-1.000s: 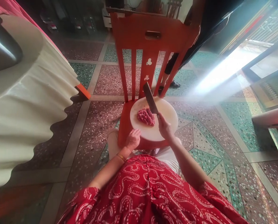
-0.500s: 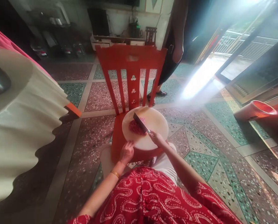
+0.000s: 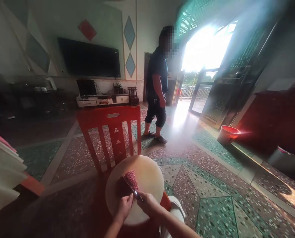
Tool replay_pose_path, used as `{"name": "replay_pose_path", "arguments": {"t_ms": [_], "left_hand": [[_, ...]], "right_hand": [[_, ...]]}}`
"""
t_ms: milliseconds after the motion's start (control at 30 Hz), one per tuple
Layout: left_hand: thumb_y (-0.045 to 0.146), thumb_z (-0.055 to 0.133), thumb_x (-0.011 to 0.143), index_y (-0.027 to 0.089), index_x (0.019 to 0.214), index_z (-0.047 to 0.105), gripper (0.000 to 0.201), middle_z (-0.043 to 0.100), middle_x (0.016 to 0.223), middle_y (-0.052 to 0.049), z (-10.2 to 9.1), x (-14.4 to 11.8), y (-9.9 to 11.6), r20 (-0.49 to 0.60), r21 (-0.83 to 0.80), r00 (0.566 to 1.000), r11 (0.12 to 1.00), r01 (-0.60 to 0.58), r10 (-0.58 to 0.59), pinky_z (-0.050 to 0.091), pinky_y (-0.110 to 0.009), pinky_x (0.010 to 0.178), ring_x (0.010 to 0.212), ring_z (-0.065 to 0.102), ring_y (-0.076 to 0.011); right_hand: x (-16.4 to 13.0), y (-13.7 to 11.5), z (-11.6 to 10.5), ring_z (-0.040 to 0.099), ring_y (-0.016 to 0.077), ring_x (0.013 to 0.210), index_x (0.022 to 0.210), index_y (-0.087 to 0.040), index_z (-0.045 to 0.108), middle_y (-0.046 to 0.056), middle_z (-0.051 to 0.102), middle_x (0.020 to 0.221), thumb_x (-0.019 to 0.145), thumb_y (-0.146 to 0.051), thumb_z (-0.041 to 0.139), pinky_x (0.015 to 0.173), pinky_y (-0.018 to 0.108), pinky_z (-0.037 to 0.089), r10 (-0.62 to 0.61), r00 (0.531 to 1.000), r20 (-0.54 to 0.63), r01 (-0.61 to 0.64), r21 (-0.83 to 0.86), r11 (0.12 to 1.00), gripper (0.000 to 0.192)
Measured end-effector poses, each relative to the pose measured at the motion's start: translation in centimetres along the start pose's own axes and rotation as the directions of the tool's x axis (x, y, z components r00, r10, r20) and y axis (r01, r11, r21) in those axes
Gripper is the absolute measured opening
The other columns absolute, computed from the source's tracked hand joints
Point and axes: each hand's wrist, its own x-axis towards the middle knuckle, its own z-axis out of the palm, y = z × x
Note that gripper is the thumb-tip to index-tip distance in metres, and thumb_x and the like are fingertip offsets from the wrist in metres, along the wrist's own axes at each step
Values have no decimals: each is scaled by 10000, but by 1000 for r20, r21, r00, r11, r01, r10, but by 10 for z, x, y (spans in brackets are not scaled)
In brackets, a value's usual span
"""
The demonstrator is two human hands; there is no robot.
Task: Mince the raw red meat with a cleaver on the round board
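The view has lifted: the round cutting board [image 3: 142, 185] with the minced meat [image 3: 131, 178] now sits low in the frame's centre. The right hand [image 3: 149, 205] stays clamped on the cleaver [image 3: 130, 185], now flat under the meat. The left hand [image 3: 124, 208], fingers loosely curled and gripping nothing, has come in beside the blade.

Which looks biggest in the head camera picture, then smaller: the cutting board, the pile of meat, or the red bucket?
1. Round pale cutting board, clearly biggest.
2 and 3. Pink minced meat pile and red plastic bucket look about alike. The bucket sits much farther away, so it may really be larger; I cannot rank these two.
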Motion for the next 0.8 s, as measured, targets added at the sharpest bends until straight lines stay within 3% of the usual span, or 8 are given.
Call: {"name": "replay_pose_path", "arguments": {"t_ms": [100,167,200,267,367,500,633,800], "left_hand": [[140,379,831,177,493,470,352,533,463,-9,12,22,-6,-20,-89,990,986,139,-142,376,-218,499,483,546,-137],[125,373,825,181,467,423,366,489,429,1,18,29,-14,-24,-181,974,960,216,-223,363,-212,473,438,509,-122],[144,373,831,184,464,407,370,471,419,7,20,30,-17,-29,-234,964,940,249,-263,357,-212,456,425,497,-120],[231,395,843,186,481,416,365,463,427,11,18,28,-20,-45,-335,952,903,269,-301,363,-213,439,434,505,-128],[411,490,801,181,534,494,352,514,479,4,9,23,-17,-86,-396,958,891,221,-275,399,-224,454,500,546,-153],[406,579,743,182,481,481,358,503,453,8,3,21,-7,-112,-314,956,923,224,-270,394,-224,471,503,542,-156],[232,456,812,195,403,392,416,440,380,5,7,27,-5,-128,-144,938,941,305,-323,335,-229,452,456,524,-157],[203,360,842,191,435,450,417,567,484,-32,-8,36,-22,-119,34,964,969,244,-238,355,-239,514,559,595,-181]], "right_hand": [[23,43,-22,621,186,746,1100,-202,652,55,686,831,855,-374,405,666,245,428,85,988,-126,-84,12,996,388],[46,84,-42,577,219,1003,1244,-178,562,109,622,1111,849,-333,415,852,283,403,248,929,-274,-268,-36,963,449],[58,104,-51,505,239,1131,1310,-166,497,127,567,1205,837,-318,436,931,309,359,325,899,-294,-352,-42,935,501],[81,140,-62,376,261,1263,1389,-162,383,139,445,1351,834,-357,450,1010,367,283,511,827,-233,-515,47,856,592],[109,174,-59,402,244,1260,1388,-87,364,178,444,1350,861,-381,371,997,354,314,573,807,-138,-559,132,819,604],[127,190,-41,449,217,1229,1358,-65,402,167,494,1315,850,-352,343,980,310,343,574,815,-81,-550,209,809,586],[124,195,-31,438,221,1238,1358,-80,405,157,467,1344,842,-380,350,988,299,336,571,815,-98,-537,242,808,599],[106,180,-13,507,238,1155,1270,-140,515,118,567,1226,808,-389,421,928,315,385,544,833,-102,-517,207,830,533]]}}
